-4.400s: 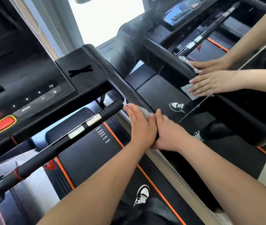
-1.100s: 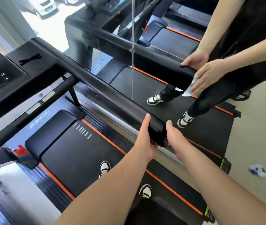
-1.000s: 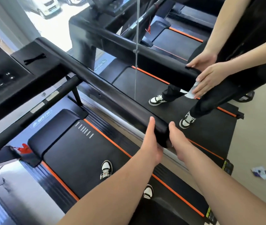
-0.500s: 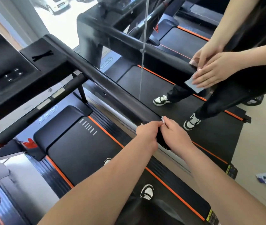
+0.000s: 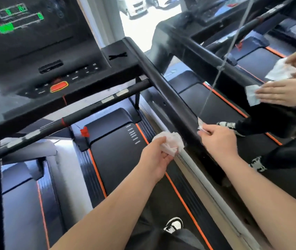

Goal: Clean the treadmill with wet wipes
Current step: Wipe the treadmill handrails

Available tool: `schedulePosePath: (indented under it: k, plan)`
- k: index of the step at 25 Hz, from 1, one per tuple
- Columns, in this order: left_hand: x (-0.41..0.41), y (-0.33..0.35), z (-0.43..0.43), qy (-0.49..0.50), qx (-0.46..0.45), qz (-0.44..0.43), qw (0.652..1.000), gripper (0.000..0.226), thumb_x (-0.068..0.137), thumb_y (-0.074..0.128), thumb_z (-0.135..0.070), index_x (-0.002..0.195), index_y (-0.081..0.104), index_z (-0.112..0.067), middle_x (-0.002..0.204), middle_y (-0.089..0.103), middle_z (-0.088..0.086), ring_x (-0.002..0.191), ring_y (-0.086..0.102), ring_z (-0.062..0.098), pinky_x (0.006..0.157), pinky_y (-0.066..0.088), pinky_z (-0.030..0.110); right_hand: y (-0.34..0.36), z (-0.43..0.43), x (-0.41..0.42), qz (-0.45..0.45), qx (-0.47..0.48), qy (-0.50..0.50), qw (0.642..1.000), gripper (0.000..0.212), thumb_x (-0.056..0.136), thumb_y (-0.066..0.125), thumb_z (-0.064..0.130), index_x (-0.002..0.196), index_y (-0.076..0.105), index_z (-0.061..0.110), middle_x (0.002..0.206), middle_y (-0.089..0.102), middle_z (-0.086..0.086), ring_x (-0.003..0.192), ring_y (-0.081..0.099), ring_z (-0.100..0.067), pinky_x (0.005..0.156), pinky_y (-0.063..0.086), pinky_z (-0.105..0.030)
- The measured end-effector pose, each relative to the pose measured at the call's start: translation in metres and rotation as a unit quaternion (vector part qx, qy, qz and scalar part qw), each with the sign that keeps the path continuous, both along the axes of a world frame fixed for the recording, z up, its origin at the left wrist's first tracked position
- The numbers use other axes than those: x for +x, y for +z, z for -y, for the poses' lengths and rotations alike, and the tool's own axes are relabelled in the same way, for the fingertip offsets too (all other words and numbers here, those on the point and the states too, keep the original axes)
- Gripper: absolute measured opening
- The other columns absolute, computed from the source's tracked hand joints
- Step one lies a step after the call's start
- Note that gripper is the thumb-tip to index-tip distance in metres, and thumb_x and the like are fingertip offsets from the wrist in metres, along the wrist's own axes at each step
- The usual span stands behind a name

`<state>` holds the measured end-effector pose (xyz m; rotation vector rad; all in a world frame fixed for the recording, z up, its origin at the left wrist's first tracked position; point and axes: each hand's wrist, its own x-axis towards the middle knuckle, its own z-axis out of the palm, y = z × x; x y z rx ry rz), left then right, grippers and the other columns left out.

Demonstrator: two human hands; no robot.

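We observe the left hand (image 5: pixel 157 158) closed around a crumpled wet wipe (image 5: pixel 169 142), held just beside the lower end of the treadmill's right handrail (image 5: pixel 163 87), above the belt's (image 5: pixel 123 159) orange-trimmed right edge. The right hand (image 5: pixel 217 139) pinches a smaller scrap of wipe (image 5: pixel 200 125) between thumb and fingertips, touching the handrail's outer side. The console (image 5: pixel 53 73), with its red stop button (image 5: pixel 58 86), stands at the treadmill's front end. A mirror on the right repeats both hands and wipes.

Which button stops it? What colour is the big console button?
Red with a yellow rim, head view.
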<state>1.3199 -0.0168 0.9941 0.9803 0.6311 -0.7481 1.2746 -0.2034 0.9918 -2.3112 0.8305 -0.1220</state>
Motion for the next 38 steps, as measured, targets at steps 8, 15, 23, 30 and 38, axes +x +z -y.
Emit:
schedulePosePath:
  k: [8,15,23,30,38]
  plan:
    - [0.037,-0.003,-0.067,0.016,0.0,0.016,1.0,0.035,0.096,0.068,-0.017,0.129,0.063,-0.006,0.115,0.075,0.014,0.094,0.073,0.024,0.069,0.06,0.031,0.03,-0.101,0.069,0.085,0.509,-0.089,0.852,0.018,0.096,0.068,0.019,0.105,0.076,0.004,0.106,0.075,-0.024,0.098,0.073,-0.038,0.087,0.059,-0.052]
    - [0.098,0.015,-0.212,0.079,0.027,0.037,0.996,0.03,0.098,0.064,-0.018,0.127,0.066,-0.007,0.109,0.074,0.012,0.091,0.07,0.023,0.077,0.061,0.035,0.015,-0.226,0.156,0.005,0.642,-0.001,0.767,0.043,0.077,0.083,0.015,0.115,0.066,0.006,0.097,0.071,-0.011,0.088,0.071,-0.026,0.071,0.059,-0.037]
    - [0.152,0.045,-0.375,0.17,0.062,0.121,0.976,0.018,0.1,0.061,-0.017,0.114,0.066,-0.007,0.113,0.074,0.015,0.101,0.072,0.029,0.091,0.059,0.042,0.037,-0.404,0.255,-0.048,0.642,0.072,0.762,0.029,0.096,0.066,0.01,0.124,0.067,0.002,0.119,0.072,-0.021,0.109,0.071,-0.034,0.087,0.058,-0.045]
    - [0.171,0.064,-0.483,0.372,0.147,0.131,0.907,0.02,0.102,0.058,-0.015,0.113,0.069,-0.002,0.107,0.075,0.018,0.099,0.074,0.03,0.086,0.061,0.04,0.058,-0.503,0.296,-0.097,0.597,0.183,0.775,0.021,0.101,0.061,0.013,0.117,0.073,0.009,0.113,0.077,-0.012,0.107,0.073,-0.029,0.096,0.056,-0.046]
    - [0.179,0.031,-0.531,0.076,0.773,0.219,0.591,0.041,0.098,0.048,-0.009,0.134,0.057,-0.025,0.105,0.066,-0.001,0.094,0.06,0.023,0.079,0.045,0.033,0.04,-0.55,0.329,0.042,0.267,0.518,0.811,0.038,0.101,0.051,0.031,0.073,0.052,0.005,0.059,0.036,0.001,0.06,0.033,-0.013,0.056,0.035,-0.037]
